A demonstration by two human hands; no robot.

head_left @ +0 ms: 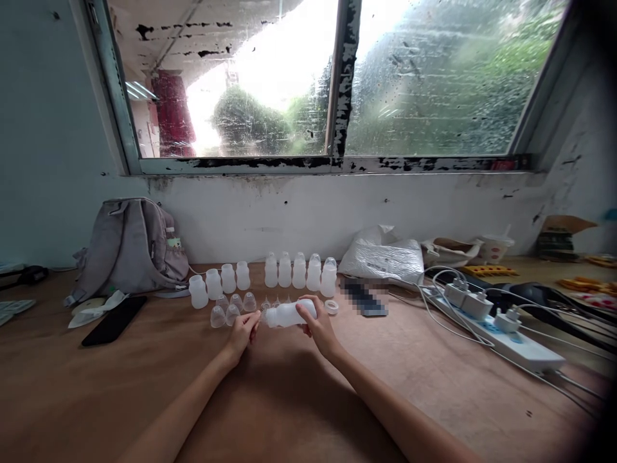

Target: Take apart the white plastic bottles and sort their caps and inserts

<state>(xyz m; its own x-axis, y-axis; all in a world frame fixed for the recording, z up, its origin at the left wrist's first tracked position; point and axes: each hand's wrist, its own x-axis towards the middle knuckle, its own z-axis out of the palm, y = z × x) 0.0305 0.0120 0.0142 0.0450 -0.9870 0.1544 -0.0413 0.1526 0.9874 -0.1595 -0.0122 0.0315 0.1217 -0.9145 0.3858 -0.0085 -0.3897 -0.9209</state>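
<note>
A frosted white baby bottle lies sideways in the air just above the table, its neck pointing left. My right hand is wrapped round the bottle's base end. At the other end, the fingers of my left hand are pinched together on the clear nipple. Behind the held bottle, several loose clear nipples are partly hidden. Clear dome caps stand left of them, near my left hand. A white ring lies just right of my right hand.
Several capped bottles stand in a row at the back, with uncapped bottles to their left. A black phone and grey backpack are at left. A silver pouch and a power strip with cables are at right.
</note>
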